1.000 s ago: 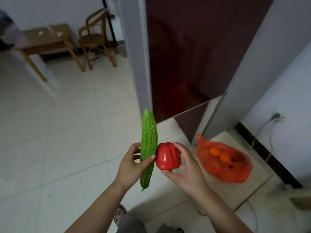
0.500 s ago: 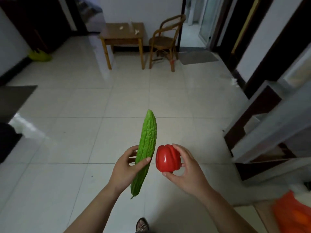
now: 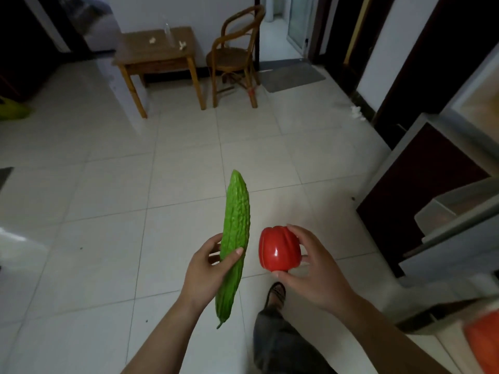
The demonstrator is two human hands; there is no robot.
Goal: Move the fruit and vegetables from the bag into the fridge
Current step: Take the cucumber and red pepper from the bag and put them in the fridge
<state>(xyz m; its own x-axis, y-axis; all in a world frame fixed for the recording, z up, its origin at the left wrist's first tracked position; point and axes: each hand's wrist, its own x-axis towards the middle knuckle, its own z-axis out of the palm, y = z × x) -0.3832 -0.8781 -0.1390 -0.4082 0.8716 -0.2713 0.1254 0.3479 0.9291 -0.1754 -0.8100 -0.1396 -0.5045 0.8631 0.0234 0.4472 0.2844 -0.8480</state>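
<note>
A bitter gourd [image 3: 235, 233] and a red pepper [image 3: 279, 248] are being held over the tiled floor [image 3: 108, 238].
The gourd is being gripped by the curled fingers and thumb of the left hand [image 3: 208, 268]; the pepper is being pinched by the fingertips of the right hand [image 3: 310, 271]. The orange bag [image 3: 483, 344] is being seen, blurred, at lower right.

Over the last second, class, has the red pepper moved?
Yes. The red pepper, in the right hand, has swung left, away from the orange bag, toward the wooden table.
</note>
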